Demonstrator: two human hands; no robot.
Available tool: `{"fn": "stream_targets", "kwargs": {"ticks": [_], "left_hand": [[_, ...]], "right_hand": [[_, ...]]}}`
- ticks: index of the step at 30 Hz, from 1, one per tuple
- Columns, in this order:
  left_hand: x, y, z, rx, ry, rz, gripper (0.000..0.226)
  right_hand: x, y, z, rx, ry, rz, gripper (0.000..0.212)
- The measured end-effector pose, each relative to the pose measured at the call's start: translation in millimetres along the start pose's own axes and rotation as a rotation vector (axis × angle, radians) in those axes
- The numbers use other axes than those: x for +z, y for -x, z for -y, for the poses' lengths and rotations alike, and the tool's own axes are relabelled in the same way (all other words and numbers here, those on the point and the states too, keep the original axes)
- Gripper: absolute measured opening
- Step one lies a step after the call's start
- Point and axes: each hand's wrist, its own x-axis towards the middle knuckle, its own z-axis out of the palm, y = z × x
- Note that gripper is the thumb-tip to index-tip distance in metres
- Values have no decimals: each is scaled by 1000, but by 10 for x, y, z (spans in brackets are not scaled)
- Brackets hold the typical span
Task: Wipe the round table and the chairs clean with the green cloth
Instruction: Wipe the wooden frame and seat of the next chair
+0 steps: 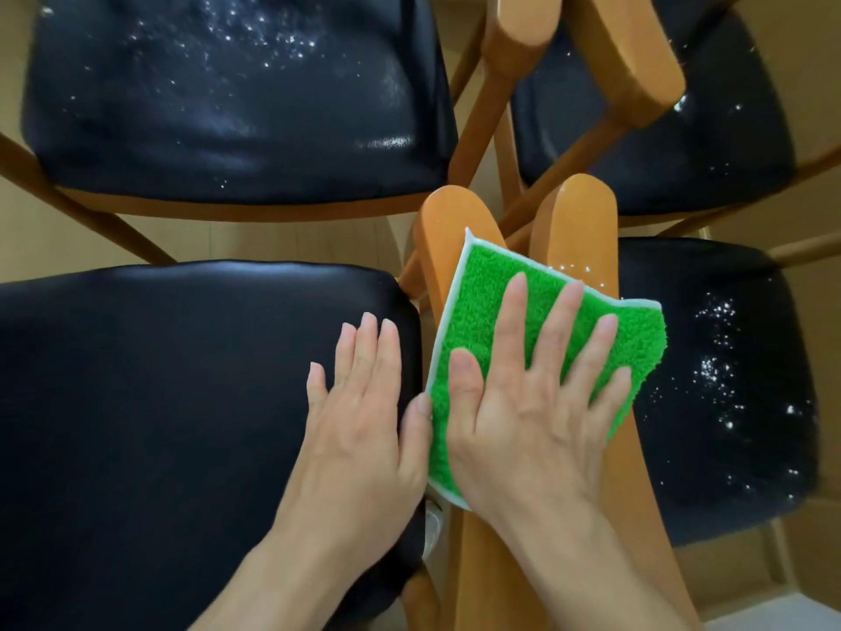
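The green cloth [482,311] with a white edge lies across two wooden armrests [448,230] between the near chairs. My right hand [532,403] presses flat on the cloth, fingers spread. My left hand [364,412] rests flat and open on the near left chair's black seat [182,403], its thumb touching the cloth's edge. That seat looks free of specks. White specks cover the near right seat [728,380], the far left seat [227,93] and the far right seat [728,107]. The right armrest [578,230] also carries a few specks. No round table is in view.
Four wooden chairs with black seats stand close together, their armrests [628,52] meeting in the middle. Pale wooden floor [282,239] shows in the gaps between them.
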Motion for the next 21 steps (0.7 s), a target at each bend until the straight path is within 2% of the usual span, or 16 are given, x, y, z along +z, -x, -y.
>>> {"fn": "stream_targets", "kwargs": {"ticks": [2, 8, 12, 16, 21], "left_hand": [[6, -36, 27, -18, 26, 1, 54], [46, 53, 87, -79, 32, 47, 62], [74, 186, 85, -143, 61, 59, 61], [113, 267, 41, -175, 99, 78, 61], [114, 273, 22, -202, 152, 73, 56]], "right_hand": [[-20, -146, 59, 14, -31, -4, 72], [-139, -941, 224, 48, -155, -93, 65], [-264, -1296, 280, -6, -154, -59, 59], [-212, -1083, 186, -79, -142, -83, 59], [-21, -330, -91, -142, -103, -68, 61]]}}
